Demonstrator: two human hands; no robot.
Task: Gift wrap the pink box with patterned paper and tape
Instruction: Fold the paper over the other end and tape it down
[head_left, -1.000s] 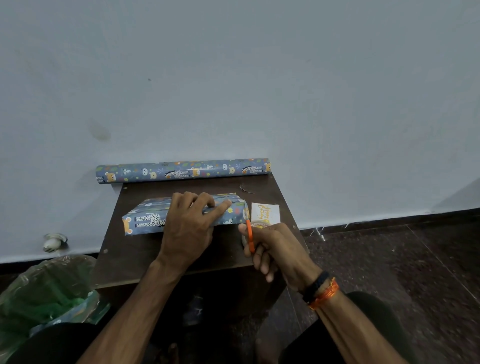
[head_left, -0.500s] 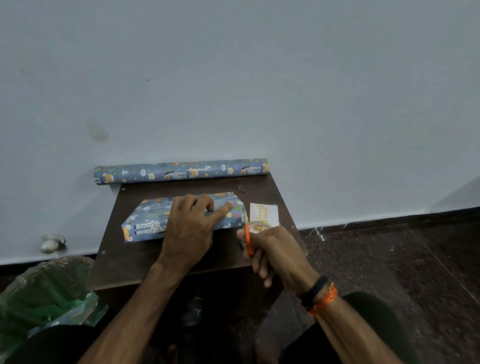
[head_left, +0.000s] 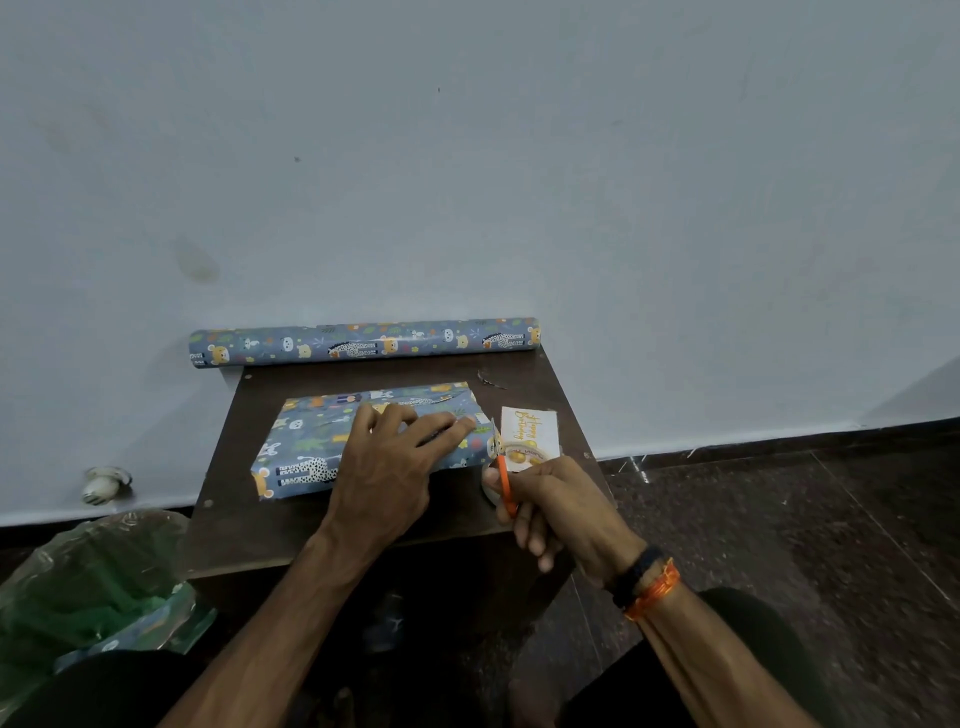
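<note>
Left hand (head_left: 387, 467) presses flat on the box (head_left: 322, 441), pinning a fold; right hand (head_left: 558, 506), at 3 o'clock, grips orange scissors (head_left: 505, 483) to cut tape.

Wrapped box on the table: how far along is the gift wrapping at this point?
Mostly done: the box is covered in patterned paper, with no pink showing. In hand: the left hand presses the paper flat on top near the right end, while the right hand holds a tape roll with an orange piece beside that end. Left: taping that end. The card lies unattached.
</note>
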